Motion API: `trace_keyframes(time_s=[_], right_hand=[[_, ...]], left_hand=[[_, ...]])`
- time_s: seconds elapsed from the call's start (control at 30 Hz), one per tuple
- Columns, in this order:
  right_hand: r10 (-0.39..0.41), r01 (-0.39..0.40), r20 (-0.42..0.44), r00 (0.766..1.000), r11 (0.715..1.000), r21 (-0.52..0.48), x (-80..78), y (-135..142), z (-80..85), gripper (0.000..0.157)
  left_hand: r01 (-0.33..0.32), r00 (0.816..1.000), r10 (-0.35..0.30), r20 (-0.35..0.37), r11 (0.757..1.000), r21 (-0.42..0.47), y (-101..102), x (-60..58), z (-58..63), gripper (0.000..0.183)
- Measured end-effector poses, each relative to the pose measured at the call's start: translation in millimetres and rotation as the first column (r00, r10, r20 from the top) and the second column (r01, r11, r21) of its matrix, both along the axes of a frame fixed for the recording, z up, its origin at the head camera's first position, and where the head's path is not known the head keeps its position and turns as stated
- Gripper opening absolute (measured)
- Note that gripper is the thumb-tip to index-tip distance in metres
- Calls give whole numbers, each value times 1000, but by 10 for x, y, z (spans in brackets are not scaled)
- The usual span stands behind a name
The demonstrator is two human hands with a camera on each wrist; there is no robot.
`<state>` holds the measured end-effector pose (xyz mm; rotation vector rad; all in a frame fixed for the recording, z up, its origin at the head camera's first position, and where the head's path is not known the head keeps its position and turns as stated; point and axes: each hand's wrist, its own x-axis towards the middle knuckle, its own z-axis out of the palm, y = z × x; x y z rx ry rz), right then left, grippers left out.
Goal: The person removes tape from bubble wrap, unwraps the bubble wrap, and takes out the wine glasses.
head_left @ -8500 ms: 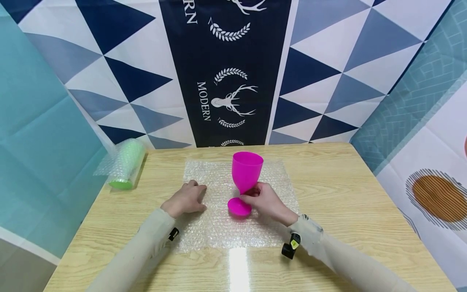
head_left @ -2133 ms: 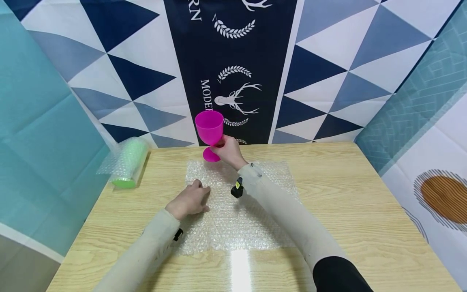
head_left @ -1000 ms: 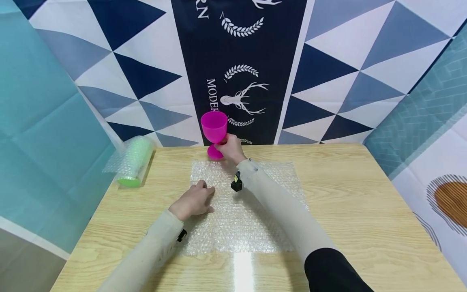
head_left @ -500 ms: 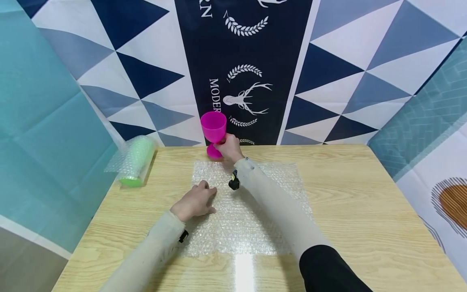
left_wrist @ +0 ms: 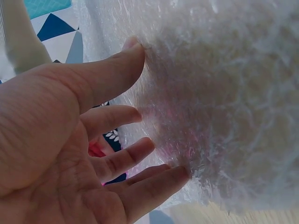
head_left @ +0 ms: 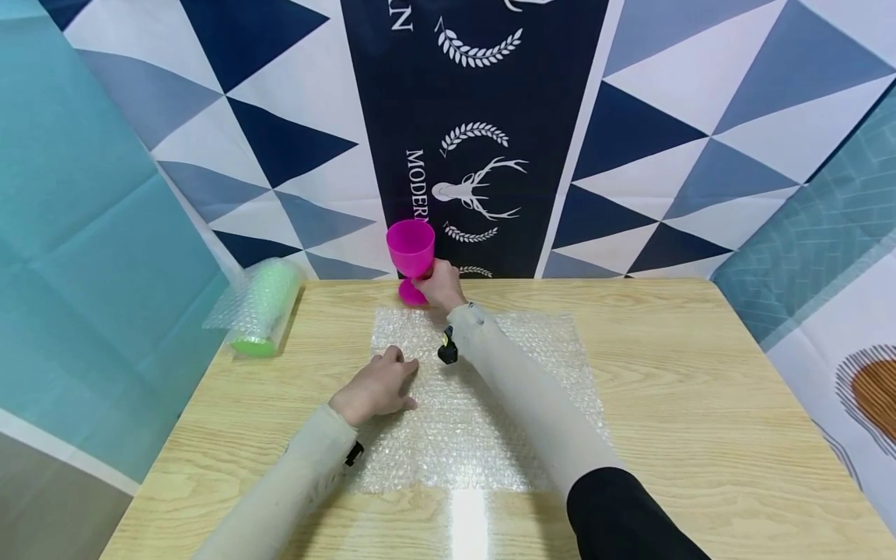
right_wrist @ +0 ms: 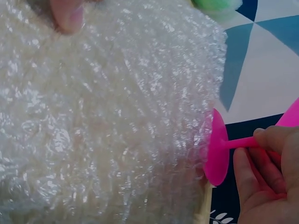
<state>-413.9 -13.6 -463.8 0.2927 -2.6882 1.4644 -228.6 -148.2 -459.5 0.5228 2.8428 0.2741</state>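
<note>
In the head view, my right hand (head_left: 442, 285) pinches the stem of a bright pink goblet (head_left: 411, 247) with its bowl facing up. The goblet is at the table's back edge, just beyond the far left part of a flat bubble wrap sheet (head_left: 483, 435). The right wrist view shows the goblet's round foot (right_wrist: 218, 148) right at the sheet's edge, with thumb and fingers around the stem. My left hand (head_left: 376, 386) rests on the sheet's left side. Its fingertips touch the bubble wrap, fingers spread and slightly bent, as the left wrist view shows.
A green cylinder (head_left: 269, 299) wrapped in bubble wrap lies at the table's back left. Behind the wooden table (head_left: 700, 404) hangs a patterned cloth (head_left: 483, 101), with more cloth at both sides. My right forearm crosses over the sheet.
Since the oldest frame, my right hand has carried the goblet from the middle of the sheet to its far left edge. Over the last second both hands stay nearly still while the view shifts slightly.
</note>
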Motion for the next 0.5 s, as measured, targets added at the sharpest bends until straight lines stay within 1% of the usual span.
trace_keyframes(time_s=[0.13,0.3,0.5], right_hand=[[0,0,17,1000,1000,1,-16,-12,-40,18],[7,-7,19,1000,1000,-1,-23,-24,-58,19],[8,-8,3,1000,1000,18,-44,-77,-58,18]], left_hand=[[0,1000,0,2,1000,0,3,2,7,76],[4,1000,-4,2,1000,5,7,0,10,75],[8,1000,-8,3,1000,4,-26,-6,6,77]])
